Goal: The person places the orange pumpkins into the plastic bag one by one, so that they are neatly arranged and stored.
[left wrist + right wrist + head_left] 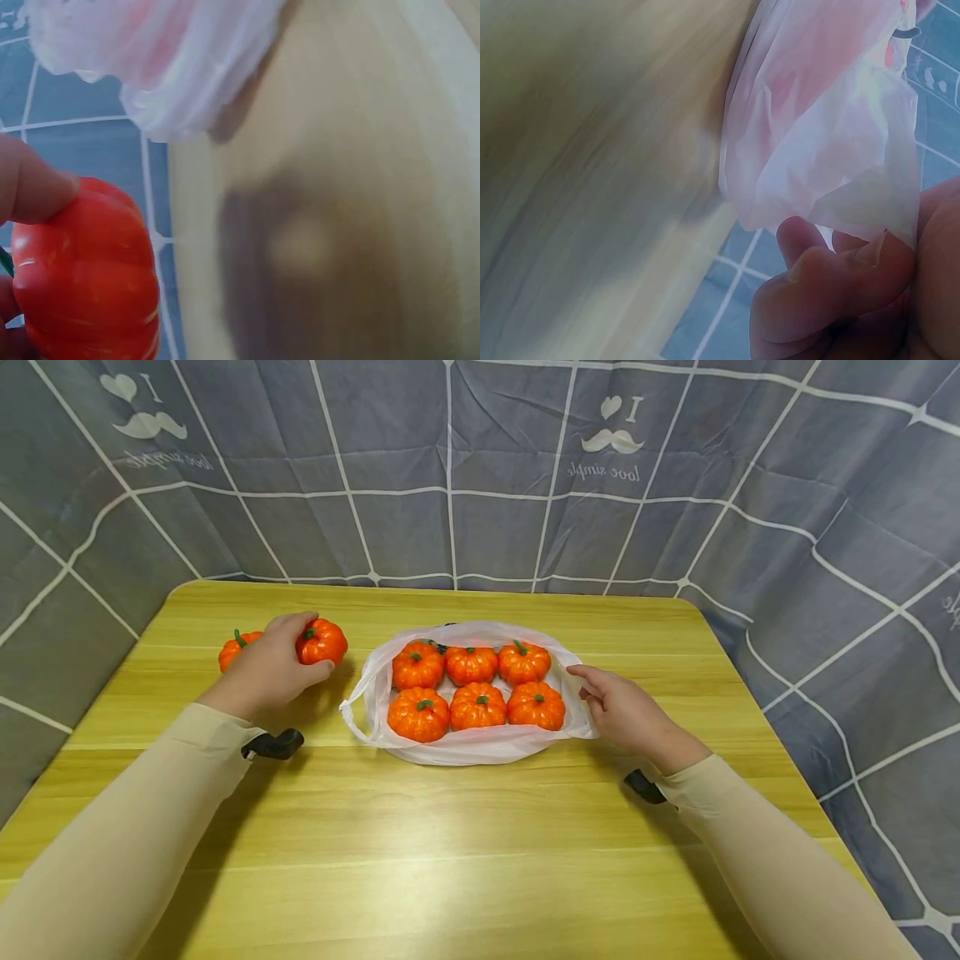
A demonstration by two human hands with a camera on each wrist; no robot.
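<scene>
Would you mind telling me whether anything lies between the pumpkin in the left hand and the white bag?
Nothing visible does: only bare table separates the held pumpkin from the bag. Another pumpkin sits on the far side of the left hand.

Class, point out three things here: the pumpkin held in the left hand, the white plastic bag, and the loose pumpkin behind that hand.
held pumpkin (324, 642), head view, its orange side.
white plastic bag (465, 750), head view, its near edge.
loose pumpkin (229, 652), head view, its visible left side.
</scene>
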